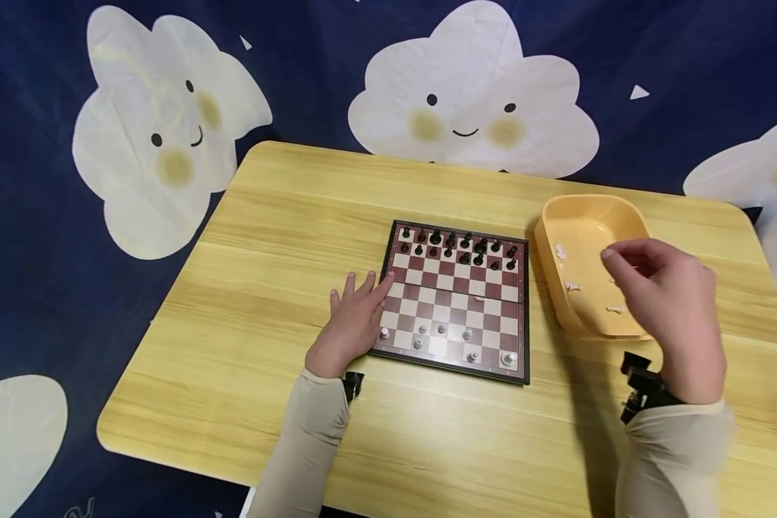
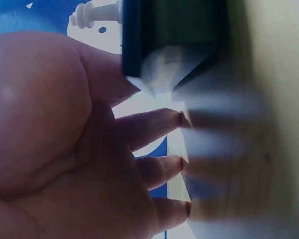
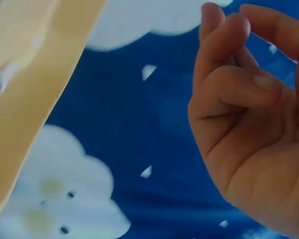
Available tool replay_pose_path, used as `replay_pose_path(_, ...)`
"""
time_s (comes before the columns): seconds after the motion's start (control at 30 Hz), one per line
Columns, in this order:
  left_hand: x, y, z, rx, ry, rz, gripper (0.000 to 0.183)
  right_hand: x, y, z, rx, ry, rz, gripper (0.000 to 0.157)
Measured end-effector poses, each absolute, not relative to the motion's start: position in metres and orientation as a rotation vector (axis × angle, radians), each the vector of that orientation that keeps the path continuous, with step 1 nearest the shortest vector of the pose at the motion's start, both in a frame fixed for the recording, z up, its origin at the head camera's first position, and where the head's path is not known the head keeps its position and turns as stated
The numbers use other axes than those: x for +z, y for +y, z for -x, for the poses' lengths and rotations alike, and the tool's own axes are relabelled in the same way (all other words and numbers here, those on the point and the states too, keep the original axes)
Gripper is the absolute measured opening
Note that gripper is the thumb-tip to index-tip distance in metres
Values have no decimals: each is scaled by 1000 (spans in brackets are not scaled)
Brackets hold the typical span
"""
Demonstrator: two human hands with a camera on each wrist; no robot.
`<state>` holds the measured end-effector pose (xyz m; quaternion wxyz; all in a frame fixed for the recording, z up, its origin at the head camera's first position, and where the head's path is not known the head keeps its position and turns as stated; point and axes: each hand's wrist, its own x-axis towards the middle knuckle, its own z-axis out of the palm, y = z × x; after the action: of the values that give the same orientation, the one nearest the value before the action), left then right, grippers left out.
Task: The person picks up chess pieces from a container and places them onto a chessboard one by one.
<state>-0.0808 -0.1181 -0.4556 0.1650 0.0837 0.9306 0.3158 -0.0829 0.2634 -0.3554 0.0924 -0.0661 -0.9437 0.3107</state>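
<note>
A folding chessboard (image 1: 450, 309) lies on the table, with black chess pieces (image 1: 465, 257) in two rows along its far side. Several white chess pieces (image 1: 442, 329) stand across the near half. My left hand (image 1: 352, 320) rests at the board's left edge, fingers spread and fairly straight; a white piece (image 2: 95, 14) shows beside the board's dark edge in the left wrist view. Over the yellow tray (image 1: 550, 306) hovers my right hand (image 1: 676, 309), its fingers bent and thumb close to the fingertips. Whether a small piece is between them cannot be made out.
A few white pieces (image 1: 573, 286) lie scattered inside the tray, right of the board. The wooden table (image 1: 233, 345) has rounded corners. Behind it hangs a dark blue cloth (image 1: 311, 72) printed with clouds.
</note>
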Motion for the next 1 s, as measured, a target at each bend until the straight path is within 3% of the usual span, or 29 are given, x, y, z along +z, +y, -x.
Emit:
replay_pose_path(0.17, -455, -118, 81, 902, 2656, -236, 52, -360, 293, 90, 887, -2978, 228, 45)
replay_pose_path(0.37, -456, -118, 80, 884, 2659, -234, 53, -361, 308, 119, 719, -3197, -64, 38)
replay_pose_path(0.67, -457, -119, 79, 894, 2660, -236, 53, -361, 298, 172, 605, -3435, -418, 33)
replay_pose_path(1.0, -457, -118, 80, 875, 2671, -244, 53, -398, 279, 199, 409, -3414, -723, 47)
